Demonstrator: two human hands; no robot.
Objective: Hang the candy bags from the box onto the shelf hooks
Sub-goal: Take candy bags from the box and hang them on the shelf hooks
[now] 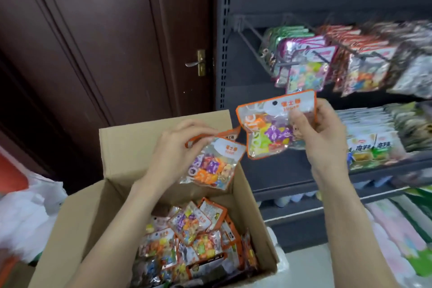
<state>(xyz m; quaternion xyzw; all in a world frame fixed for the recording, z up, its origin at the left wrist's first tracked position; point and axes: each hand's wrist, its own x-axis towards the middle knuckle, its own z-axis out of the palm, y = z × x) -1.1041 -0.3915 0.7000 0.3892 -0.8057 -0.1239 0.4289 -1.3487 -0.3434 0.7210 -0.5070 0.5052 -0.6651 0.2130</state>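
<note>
Both hands up over the box (pixel 112 196) now, one candy bag in each. My left hand (pixel 177 149) pinches the orange top edge of its bag (pixel 210 166), fingers curled down over the header, and the bag hangs below my knuckles, tilted, its clear front full of bright candies. My right hand (pixel 320 133) grips the second bag (pixel 275 124) by its right side, thumb across the front, fingers wrapped behind; this one sits higher than the left one, just up and to the left of my right palm, with the round hang hole near its top edge in plain view. The two bags are nearly touching at the corner between my hands; whether they do touch I cannot tell. Directly beneath my left wrist the open carton holds a heap of more bags (pixel 191 236) of the same orange-trimmed kind, lying at all angles. Above and beyond my right hand, the shelf hooks (pixel 257 33) stick out from the dark rack, already loaded with hanging packets (pixel 306 70), the nearest of them just above the bag I hold up. To the right of my right forearm, lower shelves (pixel 304 177) carry stacked snack packs (pixel 374 147). Off past my left hand stands a dark wooden door (pixel 93 42) with a brass handle (pixel 196 63).
</note>
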